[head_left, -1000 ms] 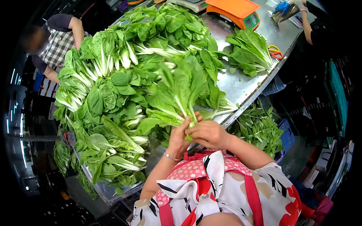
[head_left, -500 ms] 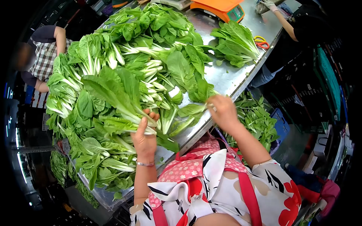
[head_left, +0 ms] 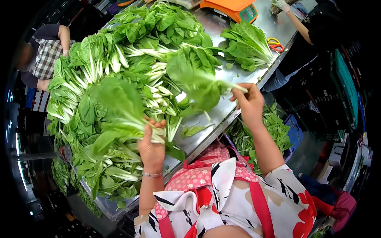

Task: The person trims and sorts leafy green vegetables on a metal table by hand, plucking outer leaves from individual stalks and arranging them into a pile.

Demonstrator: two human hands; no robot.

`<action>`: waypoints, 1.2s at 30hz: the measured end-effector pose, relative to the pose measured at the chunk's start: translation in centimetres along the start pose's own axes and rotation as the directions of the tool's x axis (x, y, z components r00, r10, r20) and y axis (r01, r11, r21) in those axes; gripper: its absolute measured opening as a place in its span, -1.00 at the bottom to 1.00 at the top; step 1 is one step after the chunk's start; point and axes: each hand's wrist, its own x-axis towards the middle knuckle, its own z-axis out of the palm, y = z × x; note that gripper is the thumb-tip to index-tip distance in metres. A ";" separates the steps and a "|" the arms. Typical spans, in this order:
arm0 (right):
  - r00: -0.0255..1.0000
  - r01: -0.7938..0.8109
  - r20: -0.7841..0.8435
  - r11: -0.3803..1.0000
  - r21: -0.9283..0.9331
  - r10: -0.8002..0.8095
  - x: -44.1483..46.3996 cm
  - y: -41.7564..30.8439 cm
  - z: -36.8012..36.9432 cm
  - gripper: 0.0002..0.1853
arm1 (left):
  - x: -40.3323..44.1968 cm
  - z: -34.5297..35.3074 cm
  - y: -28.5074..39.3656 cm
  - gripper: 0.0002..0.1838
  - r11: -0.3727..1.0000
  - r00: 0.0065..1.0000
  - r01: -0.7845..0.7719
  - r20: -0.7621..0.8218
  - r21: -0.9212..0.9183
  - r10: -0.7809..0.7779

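Note:
A bunch of leafy greens [head_left: 121, 105] with pale stems is gripped at its base by my left hand [head_left: 152, 144], the leaves fanning up and left over the heap. My right hand [head_left: 250, 104] pinches the white stem end of a leafy green [head_left: 202, 85], held above the table's near edge; its leaves are blurred by motion. Beneath and beyond both hands lies a big heap of leafy greens [head_left: 95, 59], many with their white stems turned inward. A loose leaf [head_left: 194, 130] rests on the metal table [head_left: 222, 106] between my hands.
A separate pile of greens [head_left: 248, 45] lies near orange-handled scissors [head_left: 276, 45] and an orange scale [head_left: 234, 8]. Below the table edge, a blue crate [head_left: 294, 133] holds more leaves [head_left: 262, 131]. Other people stand at left [head_left: 49, 51] and upper right [head_left: 323, 25].
My right hand has risen and moved right, lifting a leafy green off the table by its stem. My left hand's bunch has shifted slightly, its leaves blurring.

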 end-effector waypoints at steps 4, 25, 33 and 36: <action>0.944 -0.324 0.120 0.791 0.519 0.308 -0.1 0.8 0.6 -0.81 | -0.1 0.8 -1.2 -0.80 0.995 0.995 0.097 0.026 0.015 -0.098; 0.822 -0.519 0.487 0.743 0.423 0.296 -6.5 4.1 7.5 -0.79 | -0.1 0.3 -4.7 -0.66 0.941 0.933 0.325 0.135 0.091 -0.335; 0.948 -0.079 0.319 0.982 0.170 0.020 -6.8 4.3 7.1 -0.80 | -0.5 1.2 -4.8 -0.60 0.965 0.991 0.129 -0.007 0.227 -0.130; 0.922 -0.204 0.367 0.959 0.195 0.121 -5.9 4.5 6.6 -0.78 | -0.4 0.5 -5.2 -0.53 0.955 0.986 0.146 0.034 0.258 -0.160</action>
